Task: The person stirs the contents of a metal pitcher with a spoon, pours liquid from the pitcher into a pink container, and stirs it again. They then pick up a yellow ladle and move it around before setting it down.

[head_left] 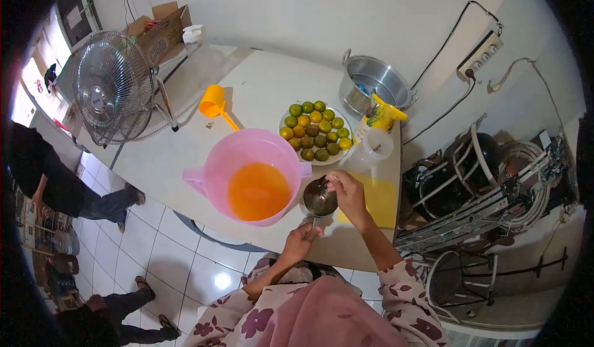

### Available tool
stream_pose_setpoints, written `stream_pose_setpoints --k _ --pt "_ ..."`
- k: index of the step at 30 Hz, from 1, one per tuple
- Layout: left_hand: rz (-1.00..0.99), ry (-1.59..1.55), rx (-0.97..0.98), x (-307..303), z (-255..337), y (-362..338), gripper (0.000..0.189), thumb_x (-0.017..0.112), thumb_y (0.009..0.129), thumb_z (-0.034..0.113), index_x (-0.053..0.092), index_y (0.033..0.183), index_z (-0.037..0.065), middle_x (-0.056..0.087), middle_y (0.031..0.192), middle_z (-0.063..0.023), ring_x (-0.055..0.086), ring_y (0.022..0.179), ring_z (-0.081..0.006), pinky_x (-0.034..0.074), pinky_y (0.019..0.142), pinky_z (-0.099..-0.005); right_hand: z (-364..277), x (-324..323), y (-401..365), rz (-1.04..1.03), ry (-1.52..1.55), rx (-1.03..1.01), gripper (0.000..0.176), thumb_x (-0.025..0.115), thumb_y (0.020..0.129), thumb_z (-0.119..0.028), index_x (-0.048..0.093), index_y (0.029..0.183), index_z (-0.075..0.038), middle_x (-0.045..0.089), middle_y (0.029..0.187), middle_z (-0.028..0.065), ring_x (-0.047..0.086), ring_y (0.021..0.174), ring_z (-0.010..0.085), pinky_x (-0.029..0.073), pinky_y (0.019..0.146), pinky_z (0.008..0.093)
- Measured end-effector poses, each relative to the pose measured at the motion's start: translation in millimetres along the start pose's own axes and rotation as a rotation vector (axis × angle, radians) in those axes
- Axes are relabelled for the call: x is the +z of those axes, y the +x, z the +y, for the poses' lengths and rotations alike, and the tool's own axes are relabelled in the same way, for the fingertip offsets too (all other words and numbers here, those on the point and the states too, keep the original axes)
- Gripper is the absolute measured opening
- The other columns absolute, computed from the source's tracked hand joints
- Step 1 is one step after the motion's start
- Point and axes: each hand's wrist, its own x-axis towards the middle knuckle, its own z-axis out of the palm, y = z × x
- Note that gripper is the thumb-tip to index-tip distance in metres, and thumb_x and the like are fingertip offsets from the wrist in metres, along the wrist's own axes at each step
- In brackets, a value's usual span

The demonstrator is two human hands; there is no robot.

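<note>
In the head view my left hand (pixel 298 243) is closed around the handle of a small metal saucepan (pixel 320 199), just right of the pink pitcher. My right hand (pixel 348 195) is at the saucepan's upper right rim with its fingers pinched together; what lies between them is hidden. The saucepan's inside looks dark and shiny. Orange liquid (pixel 258 191) partly fills the large pink pitcher (pixel 216 161). Beyond my hands, a white plate (pixel 341 159) carries many green and yellow citrus fruits (pixel 314 130). A yellow cutting board (pixel 378 201) lies under and beside my right forearm.
At the back right stand a metal pot (pixel 352 78), a yellow packet (pixel 383 117) and a clear plastic container (pixel 372 149). An orange dipper (pixel 213 101) and a fan (pixel 111 90) are on the left. Two people (pixel 49 167) are beyond the table (pixel 148 180).
</note>
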Motion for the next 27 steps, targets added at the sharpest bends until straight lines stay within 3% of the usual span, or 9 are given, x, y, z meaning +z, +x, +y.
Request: stream_pose_setpoints --k 5,7,11,14,16,20,22,25,27 --pt "0.009 -0.001 0.006 -1 6 -2 0.033 0.052 0.095 0.035 0.066 0.090 0.005 0.066 0.087 -0.0158 0.064 0.080 -0.0274 0.047 0.074 -0.0335 -8 -9 -2 -0.015 -0.294 -0.087 0.015 0.049 0.093 -0.009 0.059 0.100 -0.001 0.066 0.086 0.0118 0.067 0.069 0.0210 0.053 0.067 0.0315" --pt "0.008 0.006 0.010 -1 4 -1 0.033 0.052 0.095 0.035 0.066 0.090 0.005 0.066 0.086 -0.0155 0.064 0.080 -0.0270 0.047 0.074 -0.0335 -14 -6 -4 -0.151 -0.127 0.218 0.014 0.050 0.092 -0.008 0.059 0.100 -0.001 0.067 0.087 0.0120 0.067 0.071 0.0202 0.053 0.067 0.0313" --pt "-0.005 -0.001 0.007 -1 3 0 0.032 0.053 0.094 0.035 0.066 0.090 0.005 0.066 0.085 -0.0146 0.064 0.080 -0.0256 0.047 0.075 -0.0332 -1 2 -4 -0.104 0.092 0.174 0.012 0.052 0.091 -0.007 0.059 0.099 -0.001 0.066 0.086 0.0128 0.067 0.071 0.0200 0.052 0.066 0.0321" --pt "0.009 -0.009 0.015 0 2 0 0.033 0.053 0.095 0.035 0.065 0.089 0.005 0.066 0.084 -0.0140 0.063 0.079 -0.0247 0.047 0.075 -0.0328 0 0 -1 0.023 0.009 0.024 0.012 0.053 0.091 -0.008 0.059 0.099 -0.001 0.066 0.086 0.0131 0.068 0.071 0.0194 0.052 0.064 0.0328" --pt "0.013 -0.020 0.027 0 3 -1 0.033 0.053 0.095 0.035 0.065 0.089 0.005 0.066 0.085 -0.0138 0.063 0.080 -0.0243 0.047 0.075 -0.0325 2 -6 -2 0.044 -0.248 -0.165 0.012 0.053 0.091 -0.008 0.059 0.099 -0.001 0.067 0.087 0.0125 0.067 0.071 0.0182 0.052 0.063 0.0325" --pt "0.005 0.002 0.025 -2 9 -2 0.033 0.053 0.094 0.035 0.065 0.089 0.005 0.066 0.087 -0.0134 0.062 0.080 -0.0234 0.046 0.075 -0.0321 -4 -2 -4 -0.031 -0.267 -0.089 0.011 0.052 0.091 -0.006 0.059 0.098 -0.001 0.066 0.086 0.0114 0.067 0.070 0.0175 0.052 0.063 0.0318" --pt "0.006 -0.017 0.000 -2 17 -4 0.032 0.053 0.094 0.035 0.065 0.090 0.005 0.066 0.087 -0.0132 0.062 0.080 -0.0232 0.046 0.075 -0.0321 -14 0 -4 -0.128 -0.041 0.207 0.010 0.052 0.091 -0.006 0.058 0.098 -0.001 0.065 0.083 0.0112 0.066 0.070 0.0180 0.052 0.063 0.0316" --pt "0.000 -0.014 -0.027 -2 13 -3 0.032 0.053 0.094 0.035 0.065 0.091 0.005 0.066 0.087 -0.0129 0.062 0.080 -0.0227 0.046 0.075 -0.0325 -1 6 -2 -0.030 0.088 0.060 0.011 0.052 0.091 -0.007 0.058 0.098 -0.001 0.064 0.082 0.0107 0.065 0.068 0.0185 0.051 0.062 0.0318" --pt "-0.001 0.004 -0.028 -2 10 -3 0.033 0.052 0.095 0.035 0.065 0.091 0.005 0.066 0.087 -0.0128 0.062 0.080 -0.0226 0.046 0.075 -0.0328 -1 0 -3 0.004 0.000 0.016 0.011 0.052 0.091 -0.007 0.058 0.097 -0.001 0.064 0.082 0.0105 0.065 0.068 0.0184 0.051 0.062 0.0316"
